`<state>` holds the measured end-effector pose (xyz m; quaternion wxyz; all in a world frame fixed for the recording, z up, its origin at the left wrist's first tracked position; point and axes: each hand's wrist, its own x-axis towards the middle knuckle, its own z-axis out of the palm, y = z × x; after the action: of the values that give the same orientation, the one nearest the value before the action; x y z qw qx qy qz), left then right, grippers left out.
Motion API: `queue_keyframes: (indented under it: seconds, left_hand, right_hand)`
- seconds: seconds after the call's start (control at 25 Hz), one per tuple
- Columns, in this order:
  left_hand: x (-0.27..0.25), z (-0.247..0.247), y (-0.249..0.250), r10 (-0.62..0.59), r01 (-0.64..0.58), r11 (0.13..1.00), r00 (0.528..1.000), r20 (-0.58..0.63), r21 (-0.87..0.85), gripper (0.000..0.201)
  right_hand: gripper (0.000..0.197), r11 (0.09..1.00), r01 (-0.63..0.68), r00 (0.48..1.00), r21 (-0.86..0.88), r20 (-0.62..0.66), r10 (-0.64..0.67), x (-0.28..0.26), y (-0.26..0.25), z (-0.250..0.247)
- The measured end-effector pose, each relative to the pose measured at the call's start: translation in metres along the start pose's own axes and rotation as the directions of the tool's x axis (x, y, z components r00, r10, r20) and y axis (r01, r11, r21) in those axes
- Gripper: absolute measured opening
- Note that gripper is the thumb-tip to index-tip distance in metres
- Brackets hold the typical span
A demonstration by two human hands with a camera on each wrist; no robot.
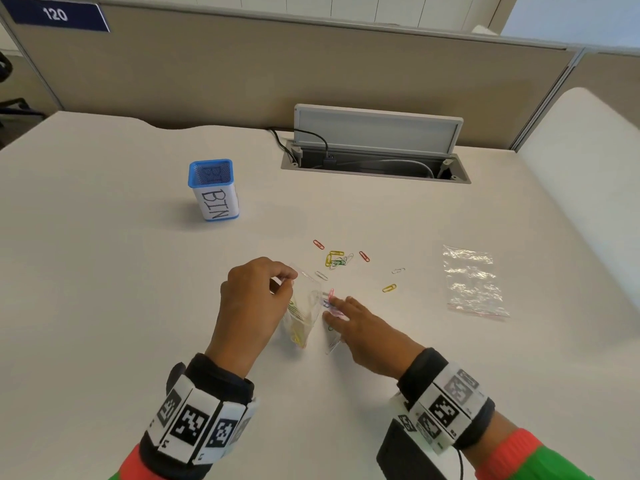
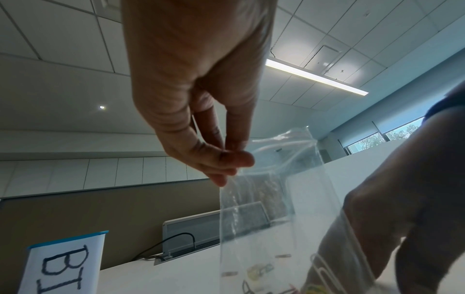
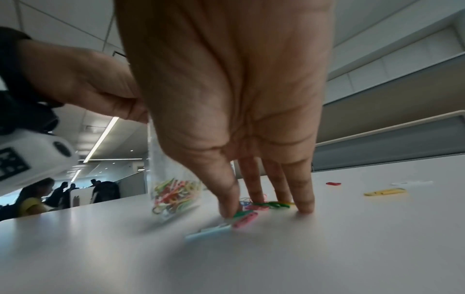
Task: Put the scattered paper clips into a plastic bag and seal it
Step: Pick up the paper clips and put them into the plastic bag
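Bag [image 1: 304, 306] pinched by left hand [image 1: 249, 299] — clips [image 3: 247, 215] under right hand's [image 1: 367, 334] straight fingertips

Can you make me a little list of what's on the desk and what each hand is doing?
left hand: pinches the top of the clear bag, holding it up
bag contents: colourful paper clips at the bottom
right hand: fingers spread on the desk, fingertips on a few loose clips
clips not yet bagged: a small scattered bunch
spare bag: flat, to the right
blue bin: upright, back left
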<state>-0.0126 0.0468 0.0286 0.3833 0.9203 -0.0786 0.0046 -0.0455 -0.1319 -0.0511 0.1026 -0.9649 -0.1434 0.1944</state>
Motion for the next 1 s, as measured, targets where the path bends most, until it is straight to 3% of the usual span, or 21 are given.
queue_keyframes:
  seconds: [0.12, 0.36, 0.72, 0.88, 1.0]
  left_hand:
    - [0.001, 0.003, 0.000, 0.004, -0.004, 1.000, 1.000, 0.000, -0.004, 0.016]
    - [0.002, 0.009, 0.005, 0.012, -0.012, 1.000, 1.000, 0.010, -0.011, 0.017]
    - [-0.002, 0.004, 0.005, 0.002, -0.002, 1.000, 1.000, 0.019, 0.001, 0.017]
    - [-0.005, 0.004, 0.007, -0.018, 0.016, 1.000, 0.998, 0.054, 0.022, 0.020]
    - [-0.006, 0.005, 0.009, -0.024, 0.022, 0.999, 0.997, 0.071, 0.025, 0.021]
  right_hand:
    - [0.055, 0.999, 0.012, 0.998, -0.032, -0.057, -0.014, -0.012, -0.006, 0.002]
    - [0.023, 0.999, 0.022, 0.976, -0.041, -0.215, -0.030, -0.007, 0.002, 0.005]
    - [0.011, 0.944, -0.125, 0.970, 0.306, -0.164, 0.182, -0.001, 0.016, -0.015]
    - [0.009, 0.839, -0.187, 0.925, 0.511, -0.196, 0.326, -0.002, 0.021, -0.018]
    - [0.007, 0.682, -0.111, 0.867, 0.723, -0.265, 0.422, -0.011, 0.016, -0.040]
